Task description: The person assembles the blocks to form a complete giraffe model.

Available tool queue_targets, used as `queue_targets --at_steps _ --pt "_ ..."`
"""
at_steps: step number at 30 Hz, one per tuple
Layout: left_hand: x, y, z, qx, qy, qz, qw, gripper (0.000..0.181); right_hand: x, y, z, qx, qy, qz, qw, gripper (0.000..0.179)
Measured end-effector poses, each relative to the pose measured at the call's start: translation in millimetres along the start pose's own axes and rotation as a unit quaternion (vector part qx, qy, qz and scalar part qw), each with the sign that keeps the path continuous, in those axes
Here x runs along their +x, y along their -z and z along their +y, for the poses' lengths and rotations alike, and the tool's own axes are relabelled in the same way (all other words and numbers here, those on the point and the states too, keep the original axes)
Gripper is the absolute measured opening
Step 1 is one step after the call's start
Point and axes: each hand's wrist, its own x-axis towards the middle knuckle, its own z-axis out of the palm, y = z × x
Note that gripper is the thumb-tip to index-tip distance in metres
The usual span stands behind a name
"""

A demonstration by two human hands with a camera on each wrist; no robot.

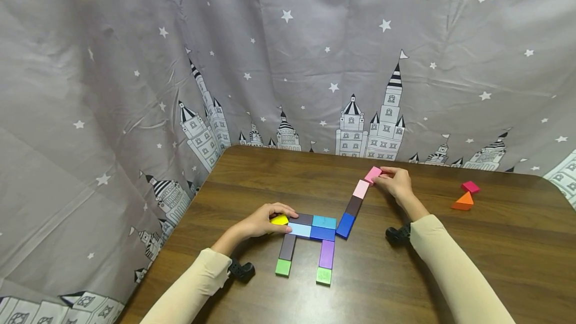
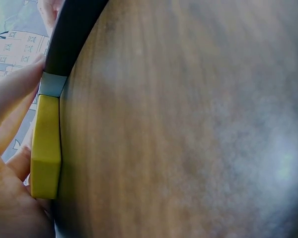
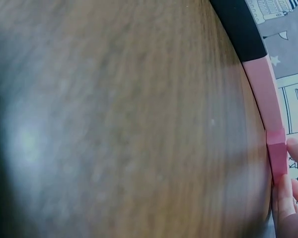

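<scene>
Flat blocks lie joined in a figure on the table. My left hand [image 1: 265, 220] curls around a yellow block [image 1: 280, 220] at the figure's left end, its thumb reaching a light blue block [image 1: 300, 230] and its fingers a dark block [image 1: 302, 219]. In the left wrist view the yellow block [image 2: 45, 148] sits against the hand. My right hand [image 1: 396, 183] pinches a pink block [image 1: 373, 174] at the top of the slanted row. Below it in that row come a pale pink block [image 1: 361, 189], a dark brown block [image 1: 353, 206] and a blue block [image 1: 346, 225].
A teal block [image 1: 324, 221] and a blue block [image 1: 322, 233] form the body's right part. Two legs end in green blocks [image 1: 283, 267]. An orange triangular block [image 1: 463, 201] and a crimson block [image 1: 470, 187] lie at the right. A grey curtain [image 1: 288, 64] hangs behind the table [image 1: 382, 284].
</scene>
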Motion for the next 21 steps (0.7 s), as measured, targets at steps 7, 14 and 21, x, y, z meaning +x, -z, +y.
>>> queue_targets --at_steps 7,14,21 --pt "-0.3 0.0 -0.3 -0.001 0.003 -0.002 1.0000 0.036 2.9 -3.6 0.1 -0.011 0.013 0.002 0.9998 0.050" --pt "0.0 -0.9 -0.9 -0.007 0.007 0.001 1.0000 0.035 5.1 -6.5 2.2 -0.016 0.021 -0.002 0.9996 0.050" --pt "1.5 -2.7 -1.5 -0.010 0.002 0.011 0.9999 0.035 5.1 -8.0 1.0 -0.020 0.021 -0.008 0.9995 0.049"
